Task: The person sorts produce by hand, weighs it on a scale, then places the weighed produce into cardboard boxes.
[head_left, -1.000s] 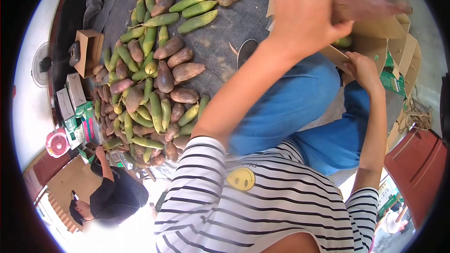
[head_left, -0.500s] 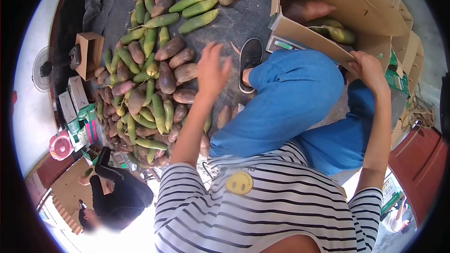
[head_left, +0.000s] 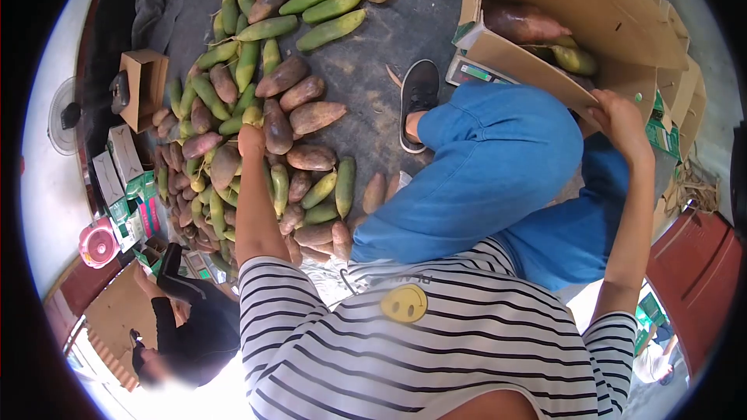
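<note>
My left hand (head_left: 250,141) reaches down into a heap of green and purple-skinned radishes. It is right beside the pale end of a green radish (head_left: 253,115), with a purple radish (head_left: 277,127) just to its right. Its fingers point away and are hidden, so I cannot see whether they grip anything. My right hand (head_left: 620,118) is closed on the near upper edge of an open cardboard box (head_left: 537,70), at its right end. Inside that box lie a large purple radish (head_left: 525,23) and a green radish (head_left: 574,59).
The box stands by a scale with a lit display (head_left: 475,72). My shoe (head_left: 420,97) is planted on the dark ground sheet (head_left: 350,70). More cardboard boxes (head_left: 685,85) line the right. A small open box (head_left: 144,89) and a co-worker in black (head_left: 198,327) are at left.
My left hand has moved left and down, from open above the sheet into the radish heap. My right hand keeps its hold on the box edge.
</note>
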Motion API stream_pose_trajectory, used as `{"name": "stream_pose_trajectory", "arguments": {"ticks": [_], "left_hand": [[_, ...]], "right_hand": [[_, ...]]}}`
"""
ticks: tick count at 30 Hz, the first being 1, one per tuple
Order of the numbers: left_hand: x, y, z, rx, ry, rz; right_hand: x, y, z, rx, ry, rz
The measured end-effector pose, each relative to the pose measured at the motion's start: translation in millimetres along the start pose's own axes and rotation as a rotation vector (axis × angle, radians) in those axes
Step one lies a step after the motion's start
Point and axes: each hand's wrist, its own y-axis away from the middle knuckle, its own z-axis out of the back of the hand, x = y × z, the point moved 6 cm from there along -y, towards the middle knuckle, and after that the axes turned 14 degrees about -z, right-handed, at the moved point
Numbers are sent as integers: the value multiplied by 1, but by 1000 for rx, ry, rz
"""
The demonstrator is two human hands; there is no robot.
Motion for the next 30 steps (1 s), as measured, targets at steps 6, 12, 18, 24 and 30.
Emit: {"name": "stream_pose_trajectory", "arguments": {"ticks": [6, 12, 18, 24, 30], "left_hand": [[-31, 54, 1, -209, 86, -133], [-68, 90, 47, -609, 738, -118], [-162, 113, 139, -546, 1311, -139], [-323, 182, 226, -517, 1174, -726], [-442, 234, 296, -530, 1526, -985]], "right_hand": [[1, 0, 3, 14, 10, -21], [0, 2, 3, 24, 31, -28], [-14, 4, -9, -36, 59, 5], [-14, -1, -15, 55, 42, -82], [-15, -2, -18, 33, 42, -65]]}}
